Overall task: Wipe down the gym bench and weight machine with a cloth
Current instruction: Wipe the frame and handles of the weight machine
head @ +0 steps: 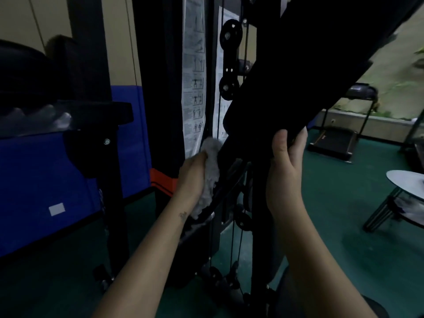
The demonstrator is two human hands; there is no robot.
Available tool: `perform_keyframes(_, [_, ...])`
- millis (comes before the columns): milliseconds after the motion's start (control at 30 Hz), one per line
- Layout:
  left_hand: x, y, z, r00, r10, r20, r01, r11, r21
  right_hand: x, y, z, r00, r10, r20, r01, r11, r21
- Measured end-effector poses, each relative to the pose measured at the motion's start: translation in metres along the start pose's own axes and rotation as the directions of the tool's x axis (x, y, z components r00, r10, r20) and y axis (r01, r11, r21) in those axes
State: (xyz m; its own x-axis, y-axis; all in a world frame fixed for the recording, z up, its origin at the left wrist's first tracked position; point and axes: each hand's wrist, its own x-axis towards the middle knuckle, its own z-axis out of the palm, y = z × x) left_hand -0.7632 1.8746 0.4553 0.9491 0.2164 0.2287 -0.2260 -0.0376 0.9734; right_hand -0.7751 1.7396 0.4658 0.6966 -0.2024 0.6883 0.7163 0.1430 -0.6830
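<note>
The left hand (192, 177) sits just left of centre, its fingers closed round a fluffy white cloth (211, 168) and pressing it against a dark upright of the weight machine (160, 65). The cloth bunches out above the knuckles toward 12 o'clock and trails below the wrist toward 6 o'clock. The fingertips are hidden behind the fabric. The right hand (284, 166), at about 3 o'clock from the cloth, grips the lower end of a long black pad (298, 76) that slants up toward 1 o'clock. Its thumb lies on the near face and its fingers wrap the far edge. Behind the cloth, toward 12 o'clock, white exercise charts (193, 76) hang on the machine beside black pulleys (230, 33). Thin cables (234, 237) run down toward 6 o'clock. Blue mats (46, 180) stand at 9 o'clock, and a treadmill (337, 141) stands on the green floor (344, 226) at 3 o'clock.
</note>
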Motion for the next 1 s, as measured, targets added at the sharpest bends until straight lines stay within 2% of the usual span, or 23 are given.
perform_keyframes(67, [0.008,0.022,0.007,0.995,0.065,0.077,-0.06,0.996,-0.067,-0.001,0.001,0.001,1.0,0.011,-0.003,-0.011,1.0,-0.008])
perform_keyframes(167, [0.011,0.035,0.015,0.986,0.102,0.13,-0.071,0.971,-0.229,-0.001,0.0,0.001,0.999,0.043,-0.019,-0.044,0.999,-0.015])
perform_keyframes(300, [0.009,0.006,0.018,0.981,0.195,-0.009,-0.194,0.973,-0.123,-0.001,0.001,-0.001,0.999,0.054,-0.006,-0.054,0.998,-0.018])
perform_keyframes(433, [0.002,-0.012,0.013,0.994,0.096,-0.059,-0.105,0.981,-0.166,-0.002,0.002,-0.001,0.997,0.077,-0.024,-0.078,0.996,-0.032])
perform_keyframes(533, [-0.017,-0.032,0.007,0.992,0.1,-0.08,-0.106,0.992,-0.069,-0.006,0.004,-0.003,0.994,0.101,-0.036,-0.103,0.994,-0.045])
perform_keyframes(667, [-0.033,-0.065,-0.003,0.958,0.252,-0.136,-0.21,0.941,0.266,-0.034,0.015,-0.007,0.992,0.124,-0.02,-0.125,0.991,-0.056])
perform_keyframes(733, [-0.042,-0.062,-0.008,0.962,0.243,-0.125,-0.197,0.934,0.3,-0.059,0.025,-0.004,0.986,0.153,-0.062,-0.159,0.982,-0.101])
perform_keyframes(800, [-0.053,-0.055,-0.01,0.966,0.241,-0.089,-0.203,0.929,0.308,-0.083,0.033,0.001,0.979,0.18,-0.09,-0.189,0.977,-0.103])
perform_keyframes(867, [-0.068,-0.045,-0.006,0.958,0.286,-0.009,-0.271,0.917,0.294,-0.1,0.034,0.008,0.982,0.191,-0.004,-0.191,0.981,-0.04])
perform_keyframes(900, [-0.073,-0.041,-0.002,0.959,0.276,0.07,-0.285,0.931,0.226,-0.104,0.033,0.011,0.983,0.175,0.049,-0.174,0.985,-0.014])
perform_keyframes(933, [-0.077,-0.039,0.001,0.961,0.228,0.159,-0.25,0.959,0.135,-0.108,0.033,0.013,0.985,0.157,0.074,-0.157,0.988,-0.01])
perform_keyframes(1000, [-0.078,-0.035,0.002,0.956,0.058,0.289,-0.054,0.998,-0.024,-0.109,0.033,0.014,0.99,0.138,0.011,-0.138,0.99,-0.037])
